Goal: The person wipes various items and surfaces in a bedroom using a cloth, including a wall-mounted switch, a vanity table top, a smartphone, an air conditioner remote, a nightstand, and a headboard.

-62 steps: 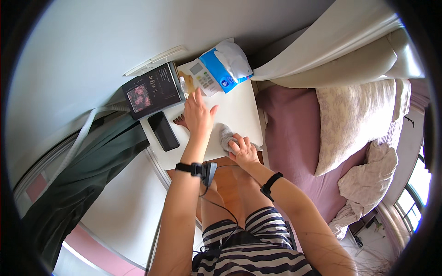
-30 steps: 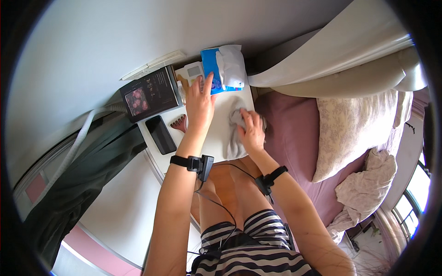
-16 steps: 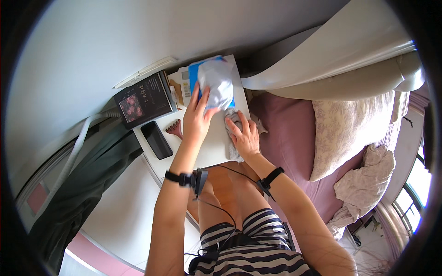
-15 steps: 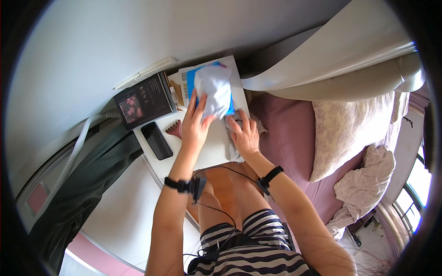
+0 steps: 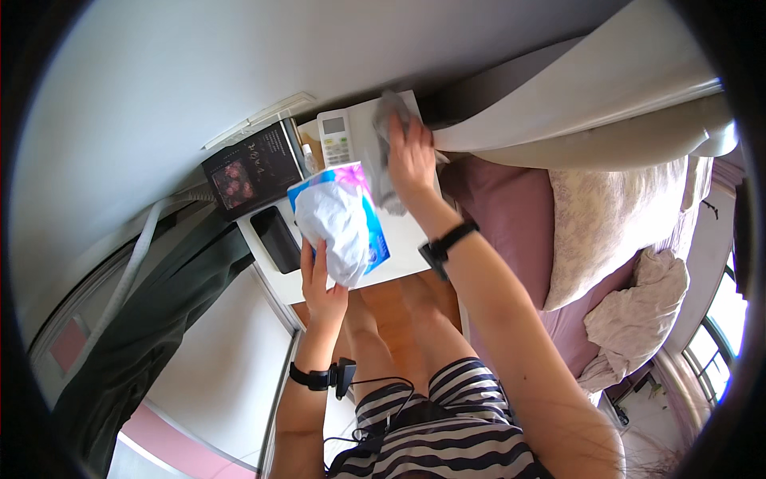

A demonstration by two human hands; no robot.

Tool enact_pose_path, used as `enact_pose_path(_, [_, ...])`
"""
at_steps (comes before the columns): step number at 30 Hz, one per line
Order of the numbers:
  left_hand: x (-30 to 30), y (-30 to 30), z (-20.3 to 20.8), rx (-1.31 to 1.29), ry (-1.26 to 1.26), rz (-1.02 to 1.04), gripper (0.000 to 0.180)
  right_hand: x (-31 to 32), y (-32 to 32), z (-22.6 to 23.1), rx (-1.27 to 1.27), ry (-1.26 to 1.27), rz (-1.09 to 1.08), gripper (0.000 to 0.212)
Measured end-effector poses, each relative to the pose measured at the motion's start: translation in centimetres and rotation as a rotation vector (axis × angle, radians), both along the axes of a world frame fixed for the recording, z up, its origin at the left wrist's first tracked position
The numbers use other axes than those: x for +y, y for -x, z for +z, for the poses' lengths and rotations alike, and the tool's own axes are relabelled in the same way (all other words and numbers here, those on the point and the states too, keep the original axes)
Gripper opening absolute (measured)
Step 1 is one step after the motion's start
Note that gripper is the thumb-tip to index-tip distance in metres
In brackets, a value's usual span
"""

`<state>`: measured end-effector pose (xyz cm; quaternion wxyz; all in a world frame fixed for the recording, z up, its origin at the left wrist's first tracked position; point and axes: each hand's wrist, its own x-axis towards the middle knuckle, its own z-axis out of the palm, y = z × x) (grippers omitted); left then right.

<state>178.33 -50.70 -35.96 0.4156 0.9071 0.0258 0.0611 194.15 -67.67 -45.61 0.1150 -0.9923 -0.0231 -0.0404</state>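
Observation:
My left hand (image 5: 323,287) is closed on the near side of a blue, white and purple tissue pack (image 5: 378,243), raised above the near part of the white table (image 5: 411,259). A crumpled white sheet (image 5: 331,227) covers much of the pack; whether it is tissue or plastic I cannot tell. Farther off, my right hand (image 5: 412,164) presses on a grey cloth (image 5: 387,180), which lies bunched and smeared by motion along the table's right side. Left of the cloth is a white remote control (image 5: 336,140).
A dark book or box (image 5: 251,169) lies at the table's left, with a black phone (image 5: 275,238) nearer me and a small white bottle (image 5: 309,160) beside it. To the right stands a bed with mauve bedding (image 5: 511,231). A pale curtain (image 5: 558,112) hangs beyond it.
My left hand has brought the tissue pack nearer to me, uncovering the remote control; the pink comb is now out of sight. My right hand has pushed the grey cloth toward the far edge.

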Motion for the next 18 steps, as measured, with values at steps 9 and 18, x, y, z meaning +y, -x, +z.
enact_pose_path(9, [-5.1, -9.6, -3.3, -0.075, 0.012, -0.128, 0.067, -4.6, 18.5, 2.5, 0.249, 0.073, 0.042, 0.070])
enact_pose_path(18, [-8.2, -12.3, -5.8, -0.068, -0.186, -0.140, 0.062, -4.0, 20.6, 2.3, 0.291, -0.009, -0.043, 0.076])
